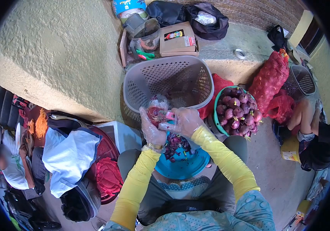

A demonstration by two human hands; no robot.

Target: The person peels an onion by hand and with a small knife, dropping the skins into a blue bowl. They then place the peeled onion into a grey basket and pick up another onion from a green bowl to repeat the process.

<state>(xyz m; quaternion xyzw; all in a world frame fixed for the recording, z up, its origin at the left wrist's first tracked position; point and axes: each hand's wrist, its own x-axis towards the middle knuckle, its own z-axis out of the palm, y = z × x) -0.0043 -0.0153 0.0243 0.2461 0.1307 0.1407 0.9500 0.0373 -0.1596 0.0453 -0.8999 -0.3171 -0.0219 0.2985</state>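
Note:
In the head view both my hands wear clear plastic gloves below yellow sleeves. My left hand (152, 130) is wrapped round a red onion (155, 115), root side up. Closed on a small pink-handled tool (169, 115), probably a knife, my right hand (188, 121) presses close against the onion; the blade does not show clearly. Beneath them, between my knees, a blue basin (199, 161) holds purple onion skins (177, 144) and trimmings. Just beyond my hands stands a grey perforated basket (134, 86), with something in clear plastic at its near rim. To the right, a green tub (216, 115) is heaped with red onions (237, 109).
A full red mesh sack (270, 79) leans at the right, near another person's legs (302, 117). A cardboard box (178, 40) and a tape roll (239, 54) lie on the ledge behind the basket. White cloth (70, 156) and a red tub (109, 146) are at the left.

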